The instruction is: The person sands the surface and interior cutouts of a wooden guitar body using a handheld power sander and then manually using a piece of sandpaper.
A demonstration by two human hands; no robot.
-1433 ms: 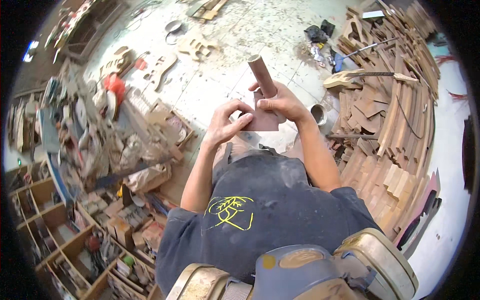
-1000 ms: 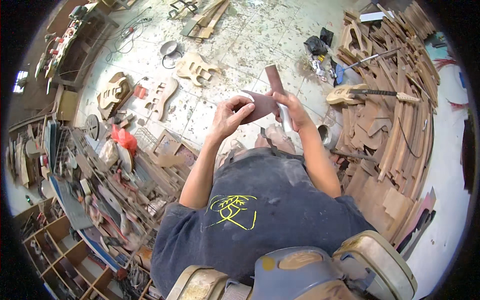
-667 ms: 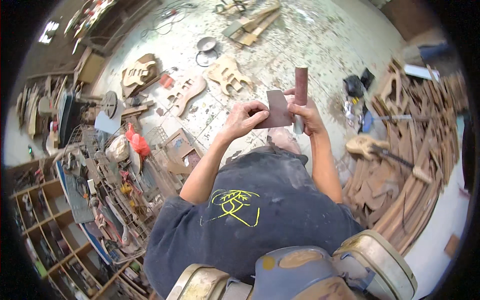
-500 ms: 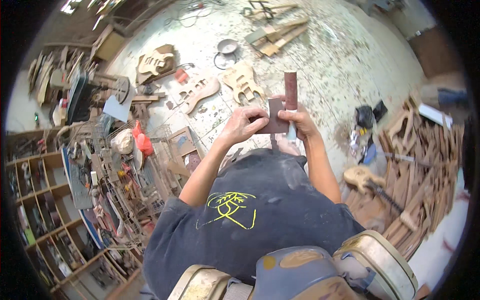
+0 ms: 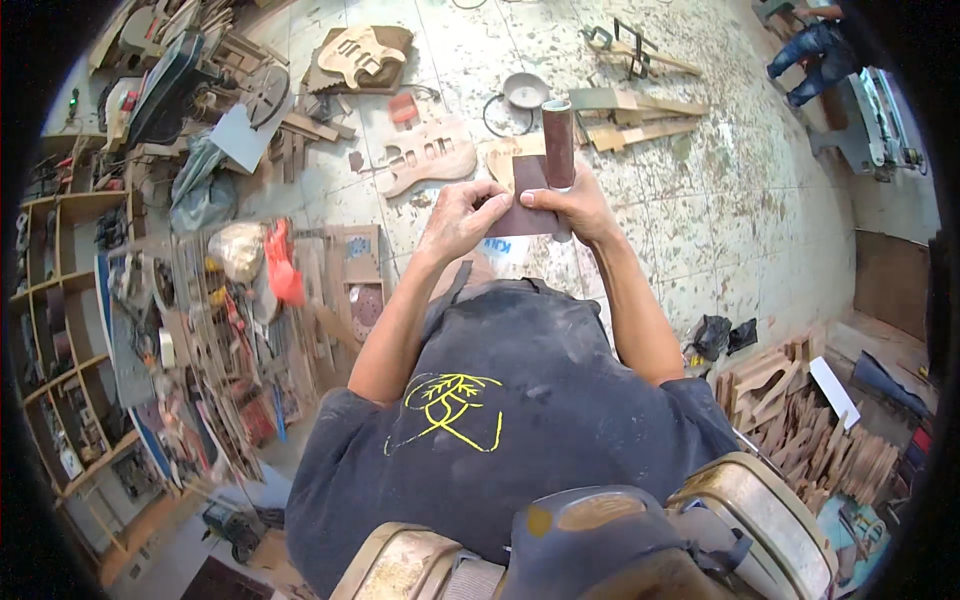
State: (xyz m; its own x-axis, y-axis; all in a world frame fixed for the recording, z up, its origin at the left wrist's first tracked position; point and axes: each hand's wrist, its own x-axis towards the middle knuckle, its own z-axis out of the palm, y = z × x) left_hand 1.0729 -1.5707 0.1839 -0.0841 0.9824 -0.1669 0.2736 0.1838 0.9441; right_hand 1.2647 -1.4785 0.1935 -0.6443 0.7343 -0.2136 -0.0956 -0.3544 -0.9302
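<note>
Brown sheet: suspended before the dark shirt, above the floor. Left hand: thumb and fingers pinched on its left edge, apparently steadying it. Right hand: thumb pressed on its right side; same grasp clamps the reddish-brown tube near upright, presumably controlling both together.

A matt, paper-like surface is shown by the brown sheet and the brown tube. Smooth, bare wood is seen in the pale guitar body, rougher wood in the piled offcuts. The dark cloth shirt is marked with pale dust. Thin plastic is seen in the red bag.
</note>
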